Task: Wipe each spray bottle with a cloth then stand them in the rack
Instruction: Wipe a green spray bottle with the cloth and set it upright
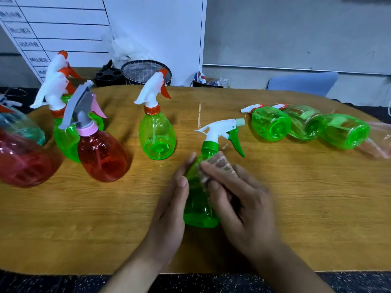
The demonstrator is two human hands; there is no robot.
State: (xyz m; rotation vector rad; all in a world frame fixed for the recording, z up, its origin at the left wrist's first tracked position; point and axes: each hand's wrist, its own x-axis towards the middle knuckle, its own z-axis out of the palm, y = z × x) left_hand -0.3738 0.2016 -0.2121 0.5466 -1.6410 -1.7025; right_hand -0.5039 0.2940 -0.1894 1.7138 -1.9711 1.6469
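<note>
A green spray bottle [198, 208] with a white and green trigger head stands upright at the middle of the wooden table [84, 218]. My left hand [169, 210] holds its left side, fingers wrapped along the body. My right hand [241, 199] presses a small pale cloth [220, 162] against the bottle's upper right side; the hand is blurred. Upright bottles stand at the left: a green one [157, 136], a red one with a grey and pink head [101, 155], and green ones behind it [65, 138].
Three green bottles [270, 125] lie on their sides at the right, next to a pinkish one [378, 142] at the edge. Red and blue bottles [21, 159] lie at the far left. A wire basket [146, 72] and a blue chair [302, 83] are behind the table.
</note>
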